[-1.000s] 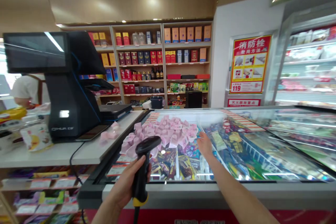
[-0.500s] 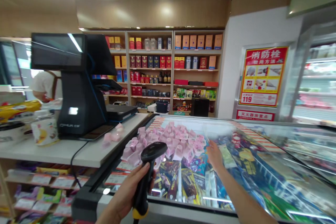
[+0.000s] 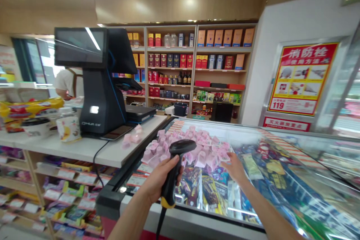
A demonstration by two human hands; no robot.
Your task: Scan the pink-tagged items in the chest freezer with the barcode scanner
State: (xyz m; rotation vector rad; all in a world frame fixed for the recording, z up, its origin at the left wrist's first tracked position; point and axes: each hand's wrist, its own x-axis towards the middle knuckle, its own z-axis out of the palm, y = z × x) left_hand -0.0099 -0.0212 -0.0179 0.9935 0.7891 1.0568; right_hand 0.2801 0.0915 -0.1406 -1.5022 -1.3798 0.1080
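Observation:
My left hand (image 3: 165, 174) is wrapped round the handle of a black barcode scanner (image 3: 182, 146) with a yellow base band and a cable hanging down. The scanner's head is over a pile of small pink cups (image 3: 201, 157) with labels, heaped on the glass top of a chest freezer (image 3: 239, 129). My right hand (image 3: 236, 168) is at the right edge of the pile, thumb and fingers apart, close to the nearest pink cups. Whether its fingertips touch a cup cannot be made out.
At left a counter (image 3: 112, 153) carries a black cash register (image 3: 98, 93), a few pink cups (image 3: 132, 138) and a white pouch (image 3: 69, 127). Snack shelves (image 3: 67, 191) stand below. A person in white (image 3: 69, 82) is behind the register. Wrapped ice creams (image 3: 210, 195) lie under the glass.
The view has turned left, so most things sit further right. My left hand with the scanner has moved right over the pile. My right hand stays by the pile's right edge, its thumb now showing.

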